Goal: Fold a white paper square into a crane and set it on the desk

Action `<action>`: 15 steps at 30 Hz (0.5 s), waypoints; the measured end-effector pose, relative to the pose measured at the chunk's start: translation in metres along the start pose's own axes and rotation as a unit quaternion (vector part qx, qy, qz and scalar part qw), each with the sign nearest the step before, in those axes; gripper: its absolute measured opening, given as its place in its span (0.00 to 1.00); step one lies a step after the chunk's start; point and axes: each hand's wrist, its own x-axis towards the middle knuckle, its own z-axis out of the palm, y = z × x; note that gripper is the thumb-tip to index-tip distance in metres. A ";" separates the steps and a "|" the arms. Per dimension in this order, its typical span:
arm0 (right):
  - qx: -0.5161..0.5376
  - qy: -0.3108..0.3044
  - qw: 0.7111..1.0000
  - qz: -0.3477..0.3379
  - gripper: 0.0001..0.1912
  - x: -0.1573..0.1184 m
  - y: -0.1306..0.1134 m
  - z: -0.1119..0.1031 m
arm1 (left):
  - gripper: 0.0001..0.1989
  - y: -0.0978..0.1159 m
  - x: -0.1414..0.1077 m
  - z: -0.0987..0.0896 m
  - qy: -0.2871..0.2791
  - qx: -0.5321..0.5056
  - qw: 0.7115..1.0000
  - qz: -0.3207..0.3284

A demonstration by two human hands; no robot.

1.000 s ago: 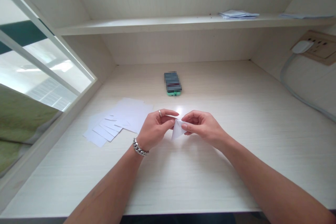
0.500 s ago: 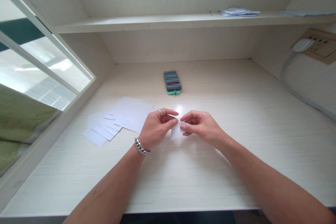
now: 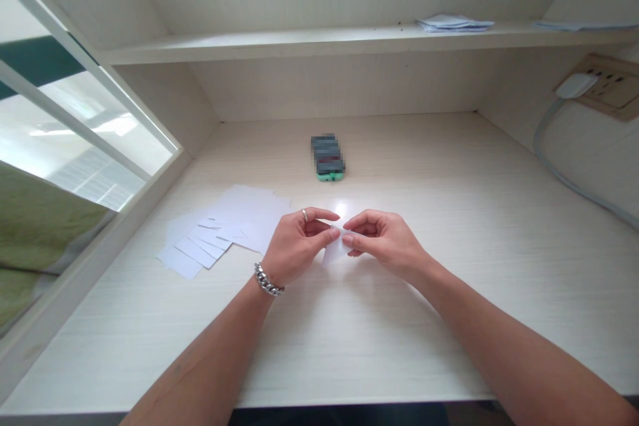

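Observation:
A small piece of white paper [image 3: 334, 251], apparently folded, is held between my two hands above the desk. My left hand [image 3: 298, 243], with a ring and a chain bracelet, pinches its left side between thumb and fingers. From the other side my right hand [image 3: 382, 239] grips it, thumb on the near face and fingers behind. Part of the paper is hidden by the fingers. Left of my left hand, several loose sheets of white paper [image 3: 249, 210] lie spread and overlapping on the desk [image 3: 399, 346].
A dark phone-like object [image 3: 328, 156] with a green end, blurred out, lies beyond my hands. Folded papers [image 3: 455, 23] rest on the shelf [image 3: 299, 43] above. At right, a white plug [image 3: 576, 85] and cable [image 3: 564, 180] run from a wall socket. A window [image 3: 74, 126] is at left.
The paper between my hands has tilted slightly, and a bit more of its top edge shows by the left thumb. Both hands keep their hold and have barely moved.

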 end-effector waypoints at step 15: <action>-0.012 -0.006 1.000 0.001 0.13 0.000 0.001 0.000 | 0.13 -0.004 0.000 -0.002 -0.042 0.074 0.996 0.042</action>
